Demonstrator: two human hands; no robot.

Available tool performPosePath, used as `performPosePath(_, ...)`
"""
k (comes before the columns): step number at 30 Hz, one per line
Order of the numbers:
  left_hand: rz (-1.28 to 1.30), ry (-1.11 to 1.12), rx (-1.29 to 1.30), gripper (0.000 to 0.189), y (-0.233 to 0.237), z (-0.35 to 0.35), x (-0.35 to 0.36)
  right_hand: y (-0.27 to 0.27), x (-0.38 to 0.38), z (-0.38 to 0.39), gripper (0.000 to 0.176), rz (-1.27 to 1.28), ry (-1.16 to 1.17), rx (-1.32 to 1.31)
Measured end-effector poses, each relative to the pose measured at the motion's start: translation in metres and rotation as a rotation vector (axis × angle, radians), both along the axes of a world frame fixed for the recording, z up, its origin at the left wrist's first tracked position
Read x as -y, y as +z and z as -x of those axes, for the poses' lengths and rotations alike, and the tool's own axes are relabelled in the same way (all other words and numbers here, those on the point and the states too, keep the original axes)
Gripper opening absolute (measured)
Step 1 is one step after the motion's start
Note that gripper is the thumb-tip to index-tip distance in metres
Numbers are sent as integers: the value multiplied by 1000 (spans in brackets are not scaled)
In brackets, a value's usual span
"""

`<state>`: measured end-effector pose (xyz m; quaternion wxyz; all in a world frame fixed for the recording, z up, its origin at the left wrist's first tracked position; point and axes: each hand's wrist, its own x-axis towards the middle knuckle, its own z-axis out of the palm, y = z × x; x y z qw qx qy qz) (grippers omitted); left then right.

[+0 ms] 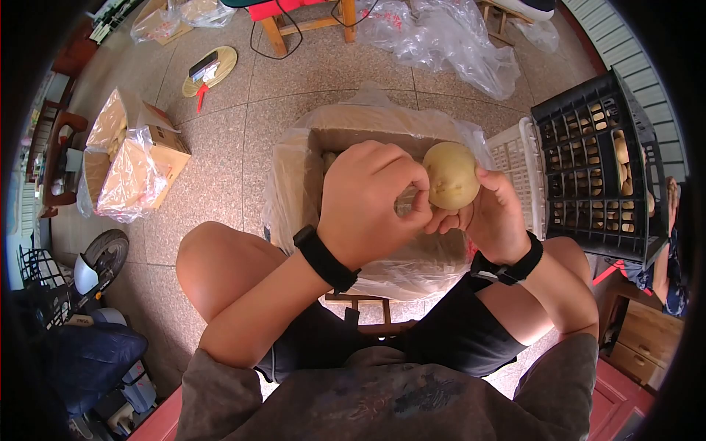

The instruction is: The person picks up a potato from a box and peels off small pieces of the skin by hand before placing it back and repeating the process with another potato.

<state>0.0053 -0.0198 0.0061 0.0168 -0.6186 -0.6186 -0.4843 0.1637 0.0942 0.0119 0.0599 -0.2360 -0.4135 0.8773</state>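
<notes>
A round yellow-green fruit (450, 176), pear-like with a brownish patch on its side, rests in my right hand (496, 217), the thumb at its right edge and the fingers beneath. Just left of it, my left hand (375, 198) has its thumb and forefinger pinched into a ring close to the fruit. Anything in that pinch is too small or hidden to make out. Both hands are over a cardboard box (320, 143) lined with clear plastic, standing between my knees. My left hand covers much of its inside.
A black plastic crate (581, 158) of roundish tan items stands at right beside a white basket (518, 158). Another cardboard box (169, 158) with plastic sits left. A straw hat (228, 62) bearing a phone-like object lies ahead. Plastic sheeting (456, 44) covers floor beyond the box.
</notes>
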Motion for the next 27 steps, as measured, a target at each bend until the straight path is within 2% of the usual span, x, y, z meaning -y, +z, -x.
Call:
performPosePath(9, -52, -19, 31, 17, 2, 0, 0, -1, -2, -2, 60, 64, 1, -27)
performPosePath(15, 58, -49, 85, 16, 3, 2, 2, -6, -4, -4, 62, 138, -18, -86)
performPosePath(24, 14, -42, 77, 17, 4, 1, 2, -1, 0, -3, 63, 172, -72, -54)
performPosePath(27, -78, -47, 59, 17, 4, -1, 1, -3, 0, -4, 62, 154, -49, -72)
